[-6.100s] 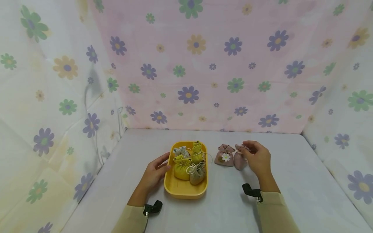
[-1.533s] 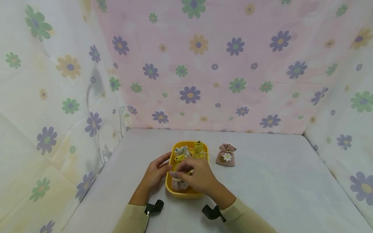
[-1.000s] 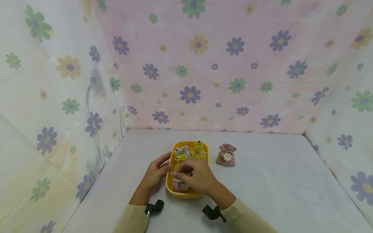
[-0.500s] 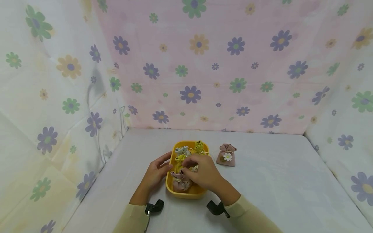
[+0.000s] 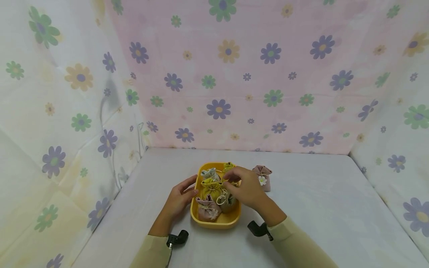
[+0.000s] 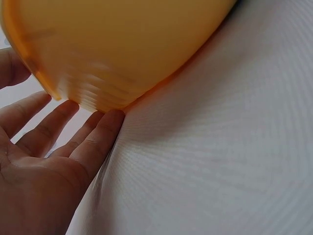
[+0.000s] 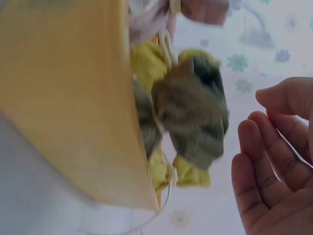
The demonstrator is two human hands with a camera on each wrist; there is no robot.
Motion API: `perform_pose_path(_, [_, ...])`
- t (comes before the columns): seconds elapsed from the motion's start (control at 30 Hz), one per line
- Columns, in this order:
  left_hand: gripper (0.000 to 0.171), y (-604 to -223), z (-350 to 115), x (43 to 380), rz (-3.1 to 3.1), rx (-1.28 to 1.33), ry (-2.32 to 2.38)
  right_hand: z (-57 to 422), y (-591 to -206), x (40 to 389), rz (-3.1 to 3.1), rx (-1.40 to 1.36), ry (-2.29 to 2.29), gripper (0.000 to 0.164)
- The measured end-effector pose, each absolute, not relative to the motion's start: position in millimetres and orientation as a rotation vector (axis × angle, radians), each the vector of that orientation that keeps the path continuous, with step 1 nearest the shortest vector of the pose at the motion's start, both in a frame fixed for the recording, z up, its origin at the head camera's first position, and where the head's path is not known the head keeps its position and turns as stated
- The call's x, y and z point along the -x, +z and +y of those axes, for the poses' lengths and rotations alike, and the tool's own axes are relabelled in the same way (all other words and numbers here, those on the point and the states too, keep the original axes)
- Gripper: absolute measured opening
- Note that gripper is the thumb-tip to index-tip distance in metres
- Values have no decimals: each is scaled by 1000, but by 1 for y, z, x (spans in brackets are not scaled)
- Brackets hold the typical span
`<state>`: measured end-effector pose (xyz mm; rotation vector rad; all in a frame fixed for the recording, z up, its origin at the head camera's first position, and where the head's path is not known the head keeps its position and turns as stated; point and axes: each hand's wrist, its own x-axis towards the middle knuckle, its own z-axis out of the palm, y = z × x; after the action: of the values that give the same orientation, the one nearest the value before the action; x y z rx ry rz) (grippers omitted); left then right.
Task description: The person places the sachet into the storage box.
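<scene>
My left hand (image 5: pixel 182 197) rests against the left side of a yellow plastic tray (image 5: pixel 214 225); in the left wrist view its nearly straight fingers (image 6: pixel 105 134) touch the outer wall. My right hand (image 5: pixel 248 186) hovers over the tray's right edge, holding nothing, fingers loosely bent in the right wrist view. Inside the tray sit several small drawstring pouches: a pink pouch (image 5: pixel 208 210) at the near left, a grey-green pouch (image 7: pixel 193 107) beside it, a yellow pouch (image 5: pixel 211 191) behind, a pale patterned pouch (image 5: pixel 210 174) and another yellow pouch (image 5: pixel 229 166), partly hidden by my right hand.
Right of the tray, a pink pouch with a white flower (image 5: pixel 264 175) stands on the white table (image 5: pixel 318 208), partly covered by my right hand. Flower-printed curtains (image 5: pixel 241 89) enclose the back and both sides. A pale cord hangs over the tray's edge in the right wrist view.
One pink pouch has gone from the table into the tray's near left. My right hand has let go of it and moved up and right. My left hand has stayed at the tray.
</scene>
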<state>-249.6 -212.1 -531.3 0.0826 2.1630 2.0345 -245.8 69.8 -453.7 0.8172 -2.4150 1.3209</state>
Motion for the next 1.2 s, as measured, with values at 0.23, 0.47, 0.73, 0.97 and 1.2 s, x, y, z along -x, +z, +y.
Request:
perform_pose_path(0.23, [55,-532,-212,251,2159,-85,2030,90,-456,259,-2420,-640,1206,17])
perform_pose_path(0.47, [55,-533,-213,251,2154,-77,2041,108,-464,274,-2416,-498,1101,18])
perform_pose_path(0.73, [56,-535,-214,250,2145,-95,2044,132,-481,292,-2411,-354,1063,20])
perform_pose_path(0.97, [57,-535,-214,250,2147,-117,2049,143,-488,296,-2412,-237,1073,26])
perform_pose_path(1.2, [57,-536,-214,250,2156,-112,2046,150,-494,295,-2530,-100,1258,51])
